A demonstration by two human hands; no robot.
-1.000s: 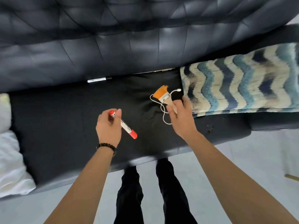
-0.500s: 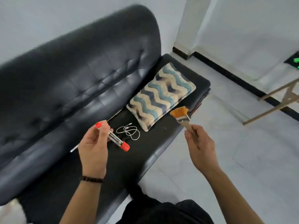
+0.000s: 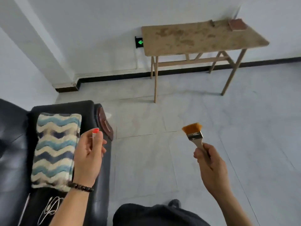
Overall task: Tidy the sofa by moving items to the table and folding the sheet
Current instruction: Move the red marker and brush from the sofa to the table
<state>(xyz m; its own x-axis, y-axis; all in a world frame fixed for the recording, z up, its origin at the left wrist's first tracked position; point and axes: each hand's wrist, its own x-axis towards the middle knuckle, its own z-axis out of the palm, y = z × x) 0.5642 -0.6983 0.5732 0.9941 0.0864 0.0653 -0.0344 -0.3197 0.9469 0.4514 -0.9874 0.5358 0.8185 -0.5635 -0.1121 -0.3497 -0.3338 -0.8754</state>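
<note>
My left hand (image 3: 88, 156) grips a white marker with a red cap (image 3: 95, 131), held upright above the sofa's end. My right hand (image 3: 210, 162) holds a paintbrush (image 3: 194, 133) by its wooden handle, orange bristles up, over the floor. The black leather sofa (image 3: 13, 144) lies at the left, with a wavy blue-and-cream cushion (image 3: 55, 149) on its seat. A white cable (image 3: 50, 207) and a thin white pen (image 3: 26, 207) lie on the seat near the bottom edge. A wooden table (image 3: 195, 38) stands against the far wall.
A brown block (image 3: 237, 25) and a small dark item (image 3: 212, 23) sit at the table's back right. Pale tiled floor (image 3: 162, 152) stretches between the sofa and the table. A green arrow sign (image 3: 139, 42) glows on the wall left of the table. My dark trousers show at the bottom.
My right hand lifted the paintbrush off the sofa, leaving the white cable behind. My view swung right from the seat to the floor and table. Both hands moved away from the sofa.
</note>
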